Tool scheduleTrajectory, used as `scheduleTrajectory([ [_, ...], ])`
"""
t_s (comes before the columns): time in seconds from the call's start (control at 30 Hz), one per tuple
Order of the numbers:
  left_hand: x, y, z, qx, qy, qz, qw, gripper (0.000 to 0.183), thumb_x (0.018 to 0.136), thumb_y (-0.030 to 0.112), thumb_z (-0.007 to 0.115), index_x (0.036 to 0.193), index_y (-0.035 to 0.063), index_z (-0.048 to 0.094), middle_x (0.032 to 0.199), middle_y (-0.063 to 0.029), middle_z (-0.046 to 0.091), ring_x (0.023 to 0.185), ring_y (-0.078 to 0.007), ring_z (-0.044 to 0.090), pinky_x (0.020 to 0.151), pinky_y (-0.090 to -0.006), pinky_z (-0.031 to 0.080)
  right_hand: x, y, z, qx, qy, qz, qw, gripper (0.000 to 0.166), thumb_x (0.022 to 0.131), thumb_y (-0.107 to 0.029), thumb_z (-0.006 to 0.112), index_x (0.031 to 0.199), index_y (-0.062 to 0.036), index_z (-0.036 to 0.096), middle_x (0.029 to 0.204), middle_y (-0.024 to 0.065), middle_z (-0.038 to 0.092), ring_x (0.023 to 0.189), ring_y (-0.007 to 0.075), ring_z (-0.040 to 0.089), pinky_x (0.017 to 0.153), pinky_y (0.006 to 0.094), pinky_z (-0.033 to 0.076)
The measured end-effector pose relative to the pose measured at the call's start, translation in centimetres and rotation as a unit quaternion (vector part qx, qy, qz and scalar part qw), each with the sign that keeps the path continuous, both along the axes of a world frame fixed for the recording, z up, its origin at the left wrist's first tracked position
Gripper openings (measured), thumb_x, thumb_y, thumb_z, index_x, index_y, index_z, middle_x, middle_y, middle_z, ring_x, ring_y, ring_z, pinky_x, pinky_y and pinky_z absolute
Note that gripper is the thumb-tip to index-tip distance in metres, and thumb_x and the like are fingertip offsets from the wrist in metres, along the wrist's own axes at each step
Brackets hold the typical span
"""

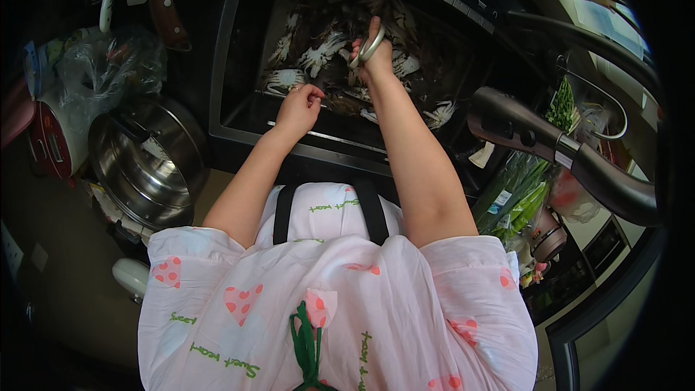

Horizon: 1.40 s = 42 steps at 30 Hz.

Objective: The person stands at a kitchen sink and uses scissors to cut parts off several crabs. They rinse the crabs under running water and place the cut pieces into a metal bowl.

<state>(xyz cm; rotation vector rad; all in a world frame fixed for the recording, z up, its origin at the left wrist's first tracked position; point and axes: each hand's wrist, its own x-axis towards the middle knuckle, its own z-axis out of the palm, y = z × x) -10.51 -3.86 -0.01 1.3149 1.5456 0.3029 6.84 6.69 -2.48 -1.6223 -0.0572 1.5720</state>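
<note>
Several crabs, some with pale undersides up, lie in a black sink. My right hand is over the middle of them, closed around silver metal loops that look like scissor handles. Any blades are hidden or lost in the dark. My left hand, wearing a ring, is at the sink's near side with its fingers curled. A pale crab lies right by its knuckles. Whether those fingers touch or hold anything is hidden. Another pale-bellied crab lies between the hands, farther back.
A steel pot stands left of the sink, near a clear plastic bag. A brown-handled knife hangs at upper left. A dark faucet juts in from the right. Bagged green vegetables lie beneath it.
</note>
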Motion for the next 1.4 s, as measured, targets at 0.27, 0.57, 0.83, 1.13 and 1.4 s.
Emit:
scheduleTrajectory([
  [0.27,0.1,0.0,0.1,0.016,0.007,-0.003,1.000,0.009,0.082,0.005,0.058,0.089,0.0028,0.063,0.086,-0.0111,0.058,0.072,-0.0222,0.058,0.068,-0.0323,0.049,1.9,-1.5,2.3,0.013,0.002,0.126,0.992,0.056,0.087,-0.057,0.059,0.073,-0.0033,0.050,0.057,0.0062,0.053,0.042,0.0136,0.049,0.041,0.0282,0.041],
  [0.57,-0.1,-0.1,0.4,0.013,0.005,0.001,1.000,0.009,0.082,0.005,0.058,0.089,0.0032,0.063,0.086,-0.0108,0.058,0.072,-0.0222,0.058,0.068,-0.0327,0.049,3.6,-1.5,2.6,-0.060,0.028,0.096,0.993,0.058,0.082,-0.054,0.067,0.090,0.0019,0.052,0.057,0.0082,0.052,0.043,0.0158,0.046,0.040,0.0284,0.040],
  [0.83,0.0,-0.1,0.3,0.016,0.002,0.002,1.000,0.009,0.082,0.005,0.058,0.089,0.0030,0.063,0.086,-0.0112,0.058,0.072,-0.0226,0.058,0.068,-0.0328,0.049,5.1,-3.2,1.8,-0.078,-0.014,0.029,0.996,0.055,0.084,-0.052,0.067,0.079,0.0007,0.052,0.056,0.0083,0.052,0.043,0.0161,0.048,0.040,0.0311,0.042],
  [1.13,0.1,0.0,0.4,0.007,0.005,-0.006,1.000,0.010,0.082,0.005,0.058,0.090,0.0031,0.063,0.086,-0.0117,0.058,0.073,-0.0235,0.058,0.069,-0.0333,0.049,4.3,-5.1,5.2,-0.050,0.043,0.219,0.974,0.050,0.088,-0.056,0.059,0.092,-0.0073,0.045,0.062,0.0032,0.051,0.049,0.0095,0.046,0.040,0.0235,0.038],
  [1.4,0.0,-0.1,0.1,0.007,0.006,-0.010,1.000,0.010,0.082,0.005,0.058,0.089,0.0034,0.064,0.086,-0.0116,0.058,0.074,-0.0238,0.058,0.069,-0.0333,0.049,3.6,-6.4,5.9,-0.071,0.037,0.231,0.970,0.053,0.088,-0.058,0.057,0.095,-0.0063,0.046,0.061,0.0028,0.051,0.046,0.0088,0.044,0.038,0.0219,0.036],
])
